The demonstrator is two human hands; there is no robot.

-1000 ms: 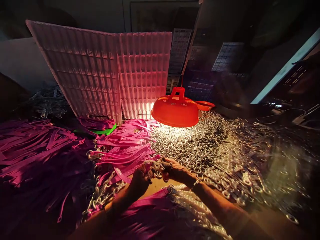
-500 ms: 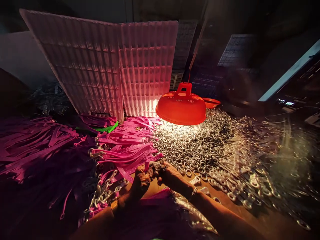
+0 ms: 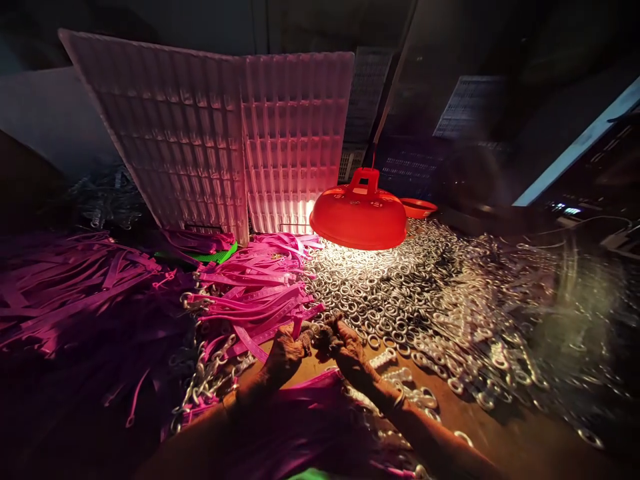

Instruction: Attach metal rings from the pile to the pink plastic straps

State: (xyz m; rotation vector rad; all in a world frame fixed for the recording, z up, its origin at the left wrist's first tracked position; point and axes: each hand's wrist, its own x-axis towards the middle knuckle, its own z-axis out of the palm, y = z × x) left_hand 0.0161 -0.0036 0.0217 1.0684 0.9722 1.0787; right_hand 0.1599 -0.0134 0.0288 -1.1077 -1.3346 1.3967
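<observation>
My left hand is closed near the front middle of the table, with a short end of pink strap sticking up from its grip. A small metal piece shows at its fingertips. Just to the right, my right hand is closed too, its fingers pinched close to that metal piece. Dark wraps seem to cover some fingertips. What the right fingers grip is too dark to make out. Behind the hands lies a bundle of pink straps, some with metal hardware on their ends.
A red lamp hangs low over a wide heap of metal rings. Linked metal pieces spread to the right. More pink straps lie at left, near a green tray. Ribbed translucent panels stand behind.
My right hand has turned and shifted slightly right, its fingers more upright. My left hand stays almost in place, still closed. The view has shifted a little.
</observation>
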